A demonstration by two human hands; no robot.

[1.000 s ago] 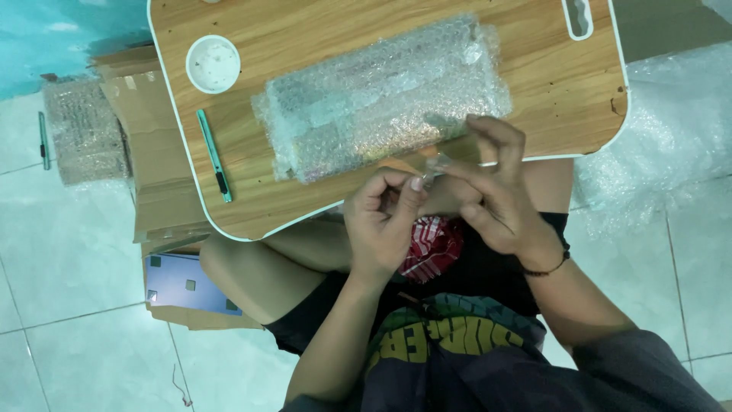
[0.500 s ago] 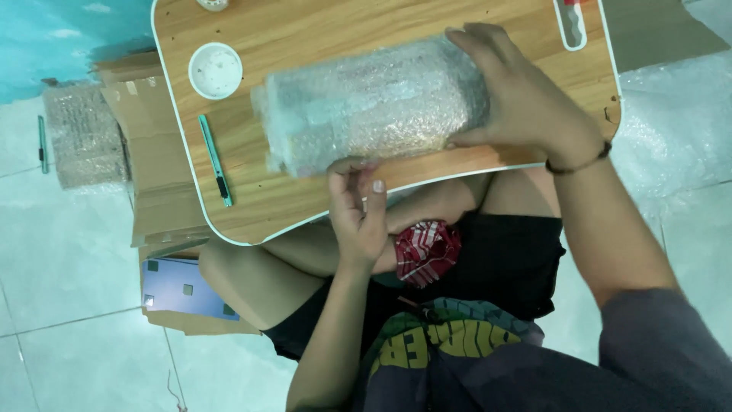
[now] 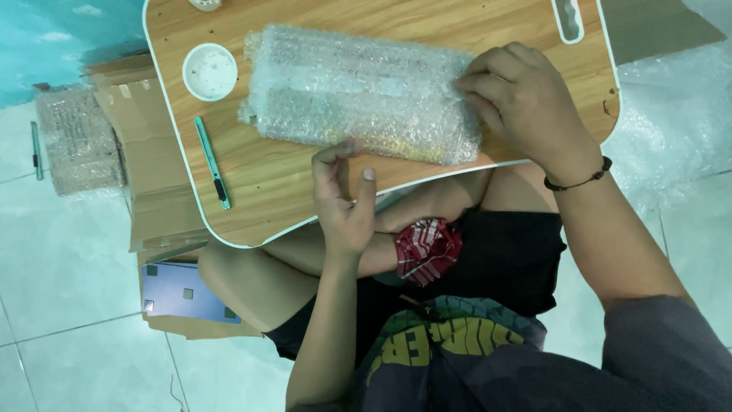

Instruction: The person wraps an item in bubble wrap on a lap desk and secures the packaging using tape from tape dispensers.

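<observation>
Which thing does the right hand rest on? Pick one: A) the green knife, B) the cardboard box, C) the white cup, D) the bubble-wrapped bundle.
D: the right hand lies on the right end of the bundle, while the knife and cup lie untouched.

Long bubble-wrapped package [image 3: 362, 95] lies across the wooden tray; a smaller one [image 3: 76, 141] sits at left on the floor

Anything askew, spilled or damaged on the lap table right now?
Nothing spilled or visibly damaged. The bubble-wrapped bundle lies slightly slanted across the wooden lap table, with the right hand pressing its right end. The left hand hovers at its near edge. The green utility knife and white round lid lie clear of it.
</observation>
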